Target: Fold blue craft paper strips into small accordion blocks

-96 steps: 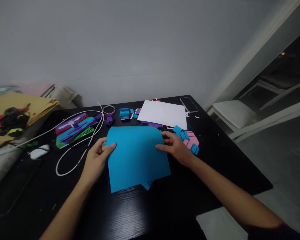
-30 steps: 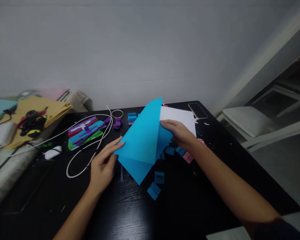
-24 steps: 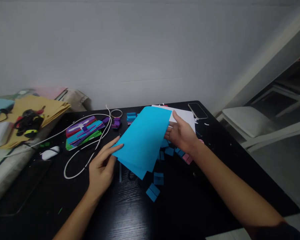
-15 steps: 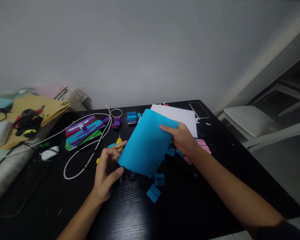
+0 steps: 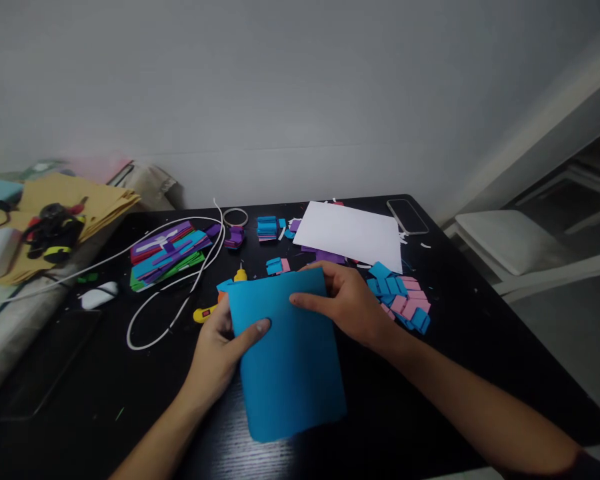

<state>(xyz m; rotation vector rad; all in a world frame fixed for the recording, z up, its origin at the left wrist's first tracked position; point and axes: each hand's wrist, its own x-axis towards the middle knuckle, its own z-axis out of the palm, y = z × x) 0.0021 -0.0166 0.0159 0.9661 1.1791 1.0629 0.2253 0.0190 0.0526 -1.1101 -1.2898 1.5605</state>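
Observation:
A blue sheet of paper (image 5: 290, 367) hangs between my two hands, tilted above the black table. My left hand (image 5: 225, 343) grips its left edge, thumb on the front and fingers behind. At the upper right edge, my right hand (image 5: 347, 300) pinches it, thumb in front and the other fingers behind. Just past the left hand lie a yellow-handled tool (image 5: 241, 274) with a thin metal tip and another yellow tool (image 5: 205, 314), partly hidden. Small blue and pink folded paper pieces (image 5: 405, 300) are heaped beyond my right forearm.
A white sheet (image 5: 350, 233) lies at the back beside a phone (image 5: 407, 217). Coloured paper strips (image 5: 167, 253) sit inside a looped white cable (image 5: 145, 347). Further left are a white mouse-shaped object (image 5: 99, 295) and brown envelopes (image 5: 70, 193). A white stool (image 5: 510, 240) stands right of the table.
The blue sheet has swung more upright and come nearer to me. My left hand, open beside it before, now grips its left edge. My right hand has shifted left with the sheet.

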